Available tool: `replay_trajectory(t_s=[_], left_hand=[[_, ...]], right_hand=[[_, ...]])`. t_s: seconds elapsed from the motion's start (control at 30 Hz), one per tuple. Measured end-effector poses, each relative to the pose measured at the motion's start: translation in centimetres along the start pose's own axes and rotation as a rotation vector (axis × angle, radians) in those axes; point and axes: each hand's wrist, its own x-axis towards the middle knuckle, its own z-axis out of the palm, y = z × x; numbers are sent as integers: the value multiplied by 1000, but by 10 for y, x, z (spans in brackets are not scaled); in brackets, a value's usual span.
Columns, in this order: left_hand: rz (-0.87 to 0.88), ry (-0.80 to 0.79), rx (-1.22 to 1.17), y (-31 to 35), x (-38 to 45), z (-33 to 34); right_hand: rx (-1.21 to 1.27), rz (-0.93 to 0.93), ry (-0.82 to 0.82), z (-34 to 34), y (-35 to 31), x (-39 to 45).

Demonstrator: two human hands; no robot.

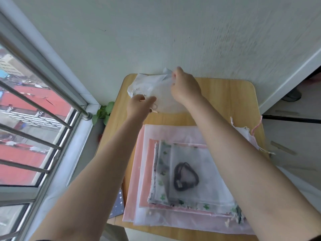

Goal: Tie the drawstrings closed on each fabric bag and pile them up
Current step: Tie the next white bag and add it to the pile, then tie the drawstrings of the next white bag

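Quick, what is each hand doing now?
Left hand: pinches the drawstring of the white bag.
Right hand: grips the white bag's far corner.

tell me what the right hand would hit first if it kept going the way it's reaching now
Most likely the wall. The right hand reaches away from the person, gripping the far edge of the white bag at the back of the table. Only the wall shows beyond it, though depth is hard to judge.
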Motion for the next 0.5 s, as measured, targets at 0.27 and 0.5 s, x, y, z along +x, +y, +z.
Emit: replay_trajectory(t_s=[0.27,0.5], left_hand=[[-134,63,118,-9,13,12],[281,-424,612,-16,-50,19]], right_hand=[[62,-52,-133,30,17,-5],[-62,86,-588,16,47,-62]])
